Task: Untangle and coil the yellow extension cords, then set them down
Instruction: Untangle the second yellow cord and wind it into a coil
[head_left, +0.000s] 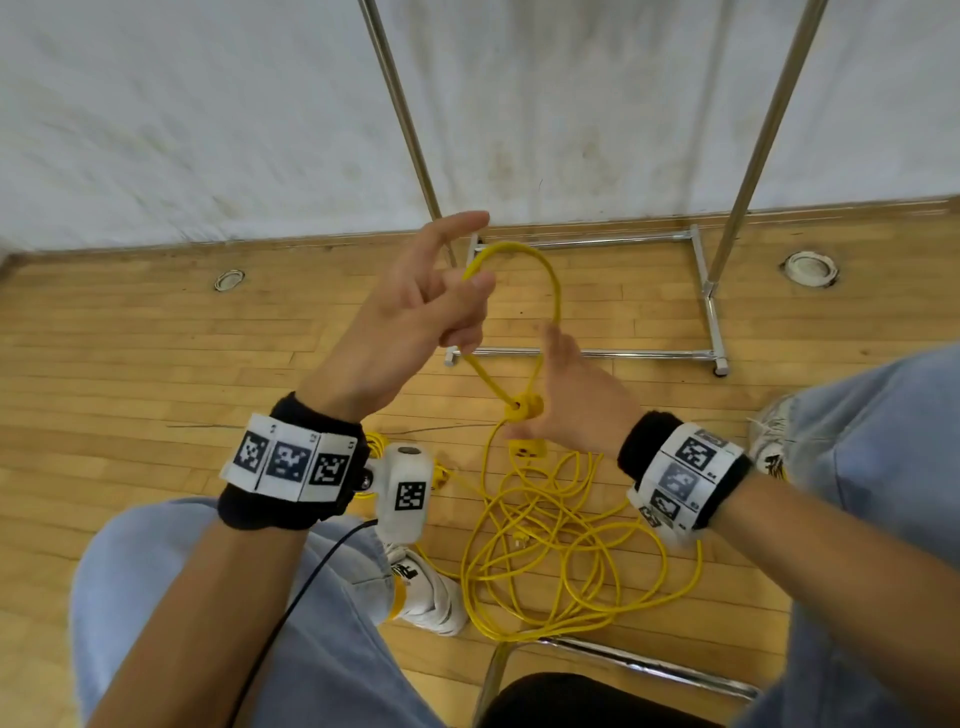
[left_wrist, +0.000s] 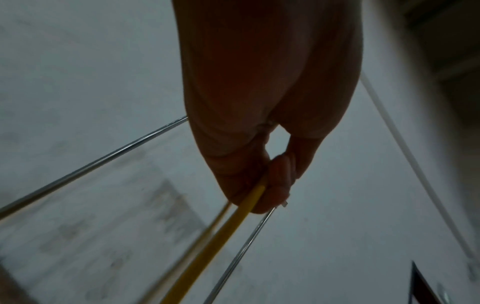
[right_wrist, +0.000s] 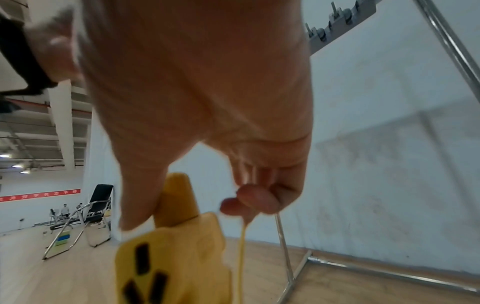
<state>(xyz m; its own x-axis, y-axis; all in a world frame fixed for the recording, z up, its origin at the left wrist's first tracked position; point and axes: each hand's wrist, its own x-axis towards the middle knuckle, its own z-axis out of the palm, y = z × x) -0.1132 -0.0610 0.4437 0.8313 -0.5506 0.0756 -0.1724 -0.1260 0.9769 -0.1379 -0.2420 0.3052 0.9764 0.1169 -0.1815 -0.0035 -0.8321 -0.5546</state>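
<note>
A yellow extension cord (head_left: 551, 280) arcs in a raised loop between my hands. My left hand (head_left: 457, 306) pinches one side of the loop, index finger pointing up; the left wrist view shows fingers (left_wrist: 275, 183) closed round the cord (left_wrist: 233, 222). My right hand (head_left: 540, 400) holds the yellow socket end (head_left: 525, 408) where the loop crosses. In the right wrist view the socket (right_wrist: 179, 257) sits against my thumb, and a strand (right_wrist: 242, 257) hangs from my curled fingers (right_wrist: 253, 200). The rest of the cord lies tangled (head_left: 566, 551) on the floor between my feet.
A chrome clothes rack's base (head_left: 702, 291) and uprights (head_left: 410, 135) stand ahead against the white wall. A chair's metal frame (head_left: 639, 662) is under me. My white shoes (head_left: 431, 597) flank the tangle. Two round floor fittings (head_left: 809, 267) sit in the wooden floor.
</note>
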